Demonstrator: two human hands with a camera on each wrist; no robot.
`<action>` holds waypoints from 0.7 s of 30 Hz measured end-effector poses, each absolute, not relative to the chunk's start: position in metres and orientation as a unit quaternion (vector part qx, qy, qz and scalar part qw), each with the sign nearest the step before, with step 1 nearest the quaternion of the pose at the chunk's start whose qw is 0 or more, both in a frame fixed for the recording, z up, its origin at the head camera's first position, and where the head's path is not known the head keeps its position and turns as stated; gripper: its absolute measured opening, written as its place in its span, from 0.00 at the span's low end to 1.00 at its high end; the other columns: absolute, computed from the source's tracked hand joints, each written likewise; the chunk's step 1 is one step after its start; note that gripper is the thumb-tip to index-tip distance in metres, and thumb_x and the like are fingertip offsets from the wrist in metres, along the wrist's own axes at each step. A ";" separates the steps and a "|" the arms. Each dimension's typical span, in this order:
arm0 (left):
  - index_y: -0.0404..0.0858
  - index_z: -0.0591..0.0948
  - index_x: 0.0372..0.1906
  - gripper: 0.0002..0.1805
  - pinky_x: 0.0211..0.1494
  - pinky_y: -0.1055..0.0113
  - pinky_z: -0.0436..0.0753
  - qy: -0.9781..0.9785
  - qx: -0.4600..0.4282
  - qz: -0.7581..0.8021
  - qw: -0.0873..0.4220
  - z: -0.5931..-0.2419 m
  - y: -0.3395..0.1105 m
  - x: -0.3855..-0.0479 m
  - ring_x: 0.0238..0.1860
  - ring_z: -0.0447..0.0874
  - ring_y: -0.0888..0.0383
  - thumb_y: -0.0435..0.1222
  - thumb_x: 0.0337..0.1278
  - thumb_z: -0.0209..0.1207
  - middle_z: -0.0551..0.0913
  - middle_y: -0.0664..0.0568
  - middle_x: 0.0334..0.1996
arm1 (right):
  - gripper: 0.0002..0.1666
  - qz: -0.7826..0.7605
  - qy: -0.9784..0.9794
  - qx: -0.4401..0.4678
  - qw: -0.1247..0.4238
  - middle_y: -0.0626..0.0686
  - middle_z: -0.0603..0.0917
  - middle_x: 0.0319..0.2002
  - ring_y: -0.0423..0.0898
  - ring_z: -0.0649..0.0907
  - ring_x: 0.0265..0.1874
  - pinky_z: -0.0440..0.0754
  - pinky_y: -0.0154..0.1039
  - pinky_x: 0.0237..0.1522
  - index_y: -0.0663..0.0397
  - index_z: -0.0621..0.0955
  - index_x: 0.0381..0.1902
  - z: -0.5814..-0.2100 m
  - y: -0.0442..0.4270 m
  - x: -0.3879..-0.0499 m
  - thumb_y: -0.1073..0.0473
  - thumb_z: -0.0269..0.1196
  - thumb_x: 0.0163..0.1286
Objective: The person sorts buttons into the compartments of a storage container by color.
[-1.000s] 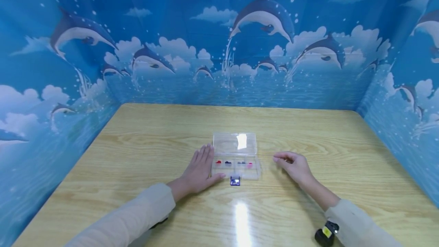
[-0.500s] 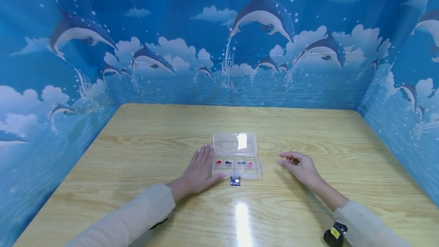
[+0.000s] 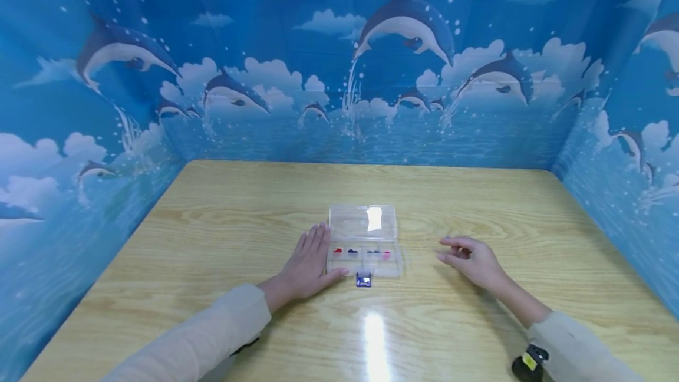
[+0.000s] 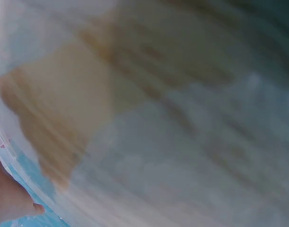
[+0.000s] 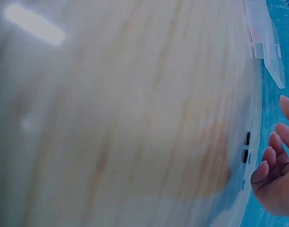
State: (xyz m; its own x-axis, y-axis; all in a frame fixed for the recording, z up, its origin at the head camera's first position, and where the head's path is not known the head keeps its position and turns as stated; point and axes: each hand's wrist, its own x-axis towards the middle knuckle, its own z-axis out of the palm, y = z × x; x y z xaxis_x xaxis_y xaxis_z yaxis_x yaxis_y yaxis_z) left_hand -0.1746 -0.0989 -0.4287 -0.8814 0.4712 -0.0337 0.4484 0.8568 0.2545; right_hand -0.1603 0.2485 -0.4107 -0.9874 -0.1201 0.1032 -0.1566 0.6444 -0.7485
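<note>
1. The right hand [image 3: 472, 261] has drawn farther from the open box [image 3: 363, 241] on the surface [image 3: 265, 193]; work inside likely pauses.
2. Its fingers bend loosely, thumb apart, apparently holding nothing.
3. The left hand [image 3: 312, 259] stays flat against the box, gripping nothing.

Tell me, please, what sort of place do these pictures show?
Probably a small recording booth or staged work corner: blue dolphin-printed sheeting hangs along the far edge and both sides of a wood-grain table, and a black device, perhaps a camera, sits at the right sleeve.
</note>
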 end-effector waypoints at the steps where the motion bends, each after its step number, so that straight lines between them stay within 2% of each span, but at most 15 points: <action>1: 0.31 0.39 0.72 0.52 0.75 0.49 0.42 0.962 0.239 0.121 0.047 -0.429 -0.099 -0.175 0.74 0.35 0.43 0.67 0.59 0.37 0.39 0.37 0.73 | 0.22 0.414 -0.907 0.077 0.022 0.52 0.77 0.29 0.35 0.67 0.22 0.67 0.29 0.22 0.67 0.79 0.49 -0.411 0.250 -0.160 0.59 0.64 0.61; 15: 0.30 0.40 0.72 0.52 0.75 0.50 0.42 0.962 0.240 0.121 0.050 -0.426 -0.098 -0.173 0.74 0.36 0.42 0.66 0.60 0.37 0.39 0.37 0.73 | 0.27 0.388 -0.916 0.096 0.027 0.53 0.76 0.30 0.34 0.66 0.21 0.66 0.29 0.21 0.67 0.77 0.53 -0.411 0.266 -0.154 0.60 0.66 0.58; 21: 0.31 0.40 0.72 0.52 0.75 0.50 0.41 0.962 0.238 0.125 0.053 -0.426 -0.099 -0.173 0.74 0.35 0.43 0.66 0.59 0.37 0.38 0.37 0.73 | 0.27 0.368 -0.923 0.111 0.027 0.50 0.75 0.29 0.34 0.65 0.22 0.64 0.30 0.21 0.65 0.78 0.53 -0.414 0.271 -0.153 0.58 0.68 0.56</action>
State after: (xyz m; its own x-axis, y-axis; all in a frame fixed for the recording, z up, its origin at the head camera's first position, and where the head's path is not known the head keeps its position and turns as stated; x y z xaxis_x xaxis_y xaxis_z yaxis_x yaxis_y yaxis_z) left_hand -0.1728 -0.0990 -0.4259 -0.8807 0.4718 -0.0427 0.4454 0.8553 0.2648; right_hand -0.1532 0.2707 -0.4140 -0.9738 -0.1851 0.1324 -0.2254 0.7050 -0.6724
